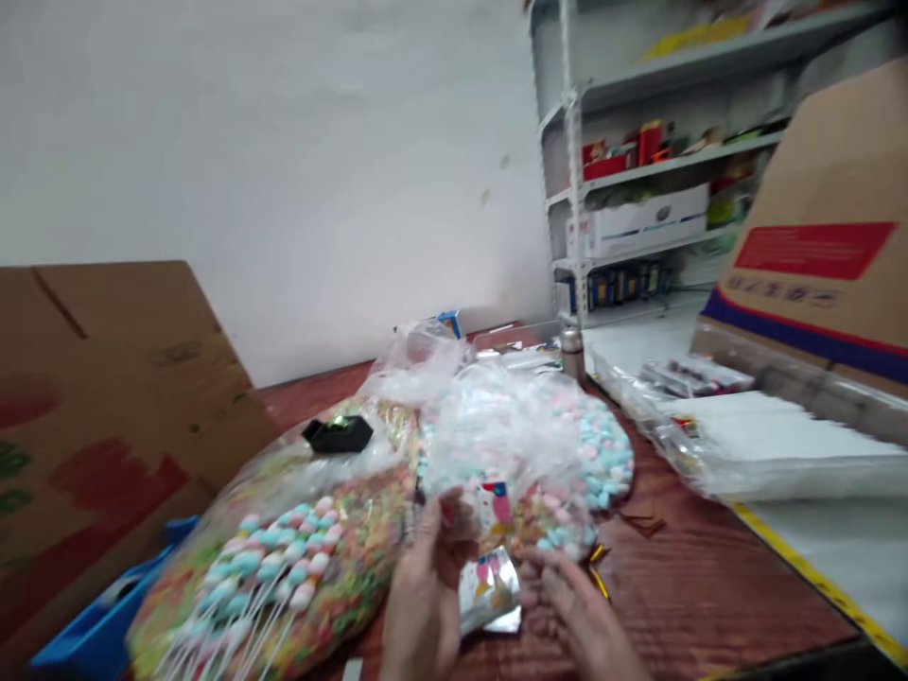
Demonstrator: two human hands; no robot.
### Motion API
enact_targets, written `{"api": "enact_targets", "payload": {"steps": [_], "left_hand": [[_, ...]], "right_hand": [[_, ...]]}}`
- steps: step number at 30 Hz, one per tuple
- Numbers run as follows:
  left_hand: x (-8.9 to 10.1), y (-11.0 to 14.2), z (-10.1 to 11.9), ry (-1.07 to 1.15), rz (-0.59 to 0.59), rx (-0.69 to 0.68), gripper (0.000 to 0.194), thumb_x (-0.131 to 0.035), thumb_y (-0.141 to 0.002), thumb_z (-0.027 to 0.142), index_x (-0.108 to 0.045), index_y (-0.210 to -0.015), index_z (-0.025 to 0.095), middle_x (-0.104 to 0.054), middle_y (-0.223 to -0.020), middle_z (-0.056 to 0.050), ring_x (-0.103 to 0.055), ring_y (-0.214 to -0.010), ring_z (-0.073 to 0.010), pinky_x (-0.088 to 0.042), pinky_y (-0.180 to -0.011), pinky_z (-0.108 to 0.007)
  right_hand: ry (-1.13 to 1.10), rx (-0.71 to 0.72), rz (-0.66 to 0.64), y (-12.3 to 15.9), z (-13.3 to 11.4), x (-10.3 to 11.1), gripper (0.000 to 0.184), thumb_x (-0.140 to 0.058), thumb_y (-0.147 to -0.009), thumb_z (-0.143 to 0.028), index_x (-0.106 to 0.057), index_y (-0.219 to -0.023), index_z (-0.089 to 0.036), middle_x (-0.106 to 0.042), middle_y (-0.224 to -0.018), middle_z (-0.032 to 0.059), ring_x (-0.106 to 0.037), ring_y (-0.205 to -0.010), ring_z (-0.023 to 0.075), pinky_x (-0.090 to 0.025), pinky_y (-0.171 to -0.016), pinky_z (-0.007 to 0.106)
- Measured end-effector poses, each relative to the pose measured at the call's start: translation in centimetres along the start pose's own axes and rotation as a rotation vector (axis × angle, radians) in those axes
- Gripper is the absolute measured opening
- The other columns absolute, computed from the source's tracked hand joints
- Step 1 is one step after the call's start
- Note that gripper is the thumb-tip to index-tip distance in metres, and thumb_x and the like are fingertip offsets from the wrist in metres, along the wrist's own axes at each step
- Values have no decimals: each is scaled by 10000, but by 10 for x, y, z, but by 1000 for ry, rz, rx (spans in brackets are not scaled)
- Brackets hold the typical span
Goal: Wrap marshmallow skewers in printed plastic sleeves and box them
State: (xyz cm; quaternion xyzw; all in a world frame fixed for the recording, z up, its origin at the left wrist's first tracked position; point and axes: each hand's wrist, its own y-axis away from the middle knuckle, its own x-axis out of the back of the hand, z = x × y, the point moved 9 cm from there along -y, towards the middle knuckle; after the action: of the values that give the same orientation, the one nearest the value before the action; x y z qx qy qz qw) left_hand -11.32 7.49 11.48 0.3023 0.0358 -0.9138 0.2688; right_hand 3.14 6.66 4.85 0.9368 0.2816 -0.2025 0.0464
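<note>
My left hand (424, 591) is closed around small printed foil packets. One silver packet (489, 588) hangs over its palm side, with another silver edge under it. A packet with a red and blue print (495, 503) shows by the fingertips. To the right of the packets, my right hand (571, 601) has its fingers apart and slightly bent, somewhat blurred, and nothing shows in it. Just beyond both hands lies a clear bag of pastel marshmallows (602, 445). Left of them, pastel marshmallow sticks (273, 558) rest on a large bag of colourful ring-shaped pieces (361, 567).
A black tray (339, 434) sits on the left bag. Cardboard boxes (106, 378) and a blue bin (106, 605) stand at left. Gold ties (601, 572) lie on the wooden table (709, 577). A bottle (571, 355), white bags (773, 430) and shelving (576, 189) are farther right.
</note>
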Motion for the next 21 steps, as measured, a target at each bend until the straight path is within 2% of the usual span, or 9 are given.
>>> {"api": "enact_targets", "payload": {"steps": [2, 4, 6, 8, 12, 14, 16, 18, 21], "left_hand": [[19, 11, -36, -39, 22, 131, 317, -729, -757, 354, -701, -985, 136, -715, -859, -81, -657, -743, -185, -513, -616, -267], [31, 26, -61, -72, 43, 178, 342, -729, -747, 386, -709, -973, 130, -721, -863, -89, -661, -755, -200, -512, -639, -284], [38, 38, -73, -105, 61, 181, 366, -727, -740, 409, -712, -970, 125, -720, -856, -93, -656, -741, -204, -504, -640, -289], [42, 44, -78, -153, 63, 192, 397, -736, -726, 418, -708, -989, 122, -712, -810, -85, -640, -683, -190, -488, -611, -283], [49, 43, -76, -247, 82, 171, 381, -780, -691, 363, -678, -978, 134, -690, -793, -59, -603, -659, -158, -481, -638, -275], [56, 39, -73, -259, 112, 120, 309, -793, -680, 322, -657, -899, 152, -680, -836, -48, -604, -720, -159, -483, -686, -277], [61, 35, -73, -265, 126, 95, 265, -808, -661, 304, -629, -790, 157, -652, -772, -20, -585, -707, -145, -469, -677, -259], [63, 32, -78, -236, 127, 109, 287, -827, -634, 308, -589, -686, 157, -591, -655, 16, -540, -627, -116, -444, -624, -233], [65, 28, -87, -76, 175, 156, 348, -864, -580, 292, -555, -675, 165, -528, -606, 52, -470, -546, -80, -393, -535, -202]], "right_hand": [[-90, -11, 160, -3, -2, 21, 538, -610, -827, -590, -572, -1217, -223, -647, -1163, 87, -613, -1040, 253, -487, -873, 382], [-70, 1, 197, -5, -6, 26, 457, -675, -792, -539, -623, -1120, -225, -686, -1052, 56, -621, -984, 238, -476, -871, 353], [-3, 23, 207, -6, -5, 26, 310, -686, -798, -486, -658, -939, -211, -694, -895, 19, -617, -858, 199, -476, -808, 305], [46, 33, 232, -8, 1, 28, 280, -679, -808, -474, -638, -791, -197, -666, -780, -8, -579, -755, 164, -459, -733, 260], [92, 21, 212, -9, 15, 30, 275, -672, -824, -438, -606, -729, -190, -599, -696, -35, -514, -683, 135, -418, -656, 216], [131, 25, 204, -9, 16, 31, 275, -661, -836, -424, -581, -709, -194, -554, -667, -45, -498, -666, 129, -404, -632, 205], [223, 43, 221, -8, 12, 31, 288, -631, -855, -430, -558, -699, -199, -524, -665, -45, -491, -661, 131, -399, -622, 205], [350, 71, 255, -8, 9, 33, 327, -591, -875, -451, -535, -671, -201, -503, -658, -39, -478, -647, 135, -395, -611, 213], [435, 76, 274, -8, 10, 36, 381, -497, -922, -480, -539, -664, -203, -520, -655, -22, -501, -669, 156, -412, -644, 234]]}}
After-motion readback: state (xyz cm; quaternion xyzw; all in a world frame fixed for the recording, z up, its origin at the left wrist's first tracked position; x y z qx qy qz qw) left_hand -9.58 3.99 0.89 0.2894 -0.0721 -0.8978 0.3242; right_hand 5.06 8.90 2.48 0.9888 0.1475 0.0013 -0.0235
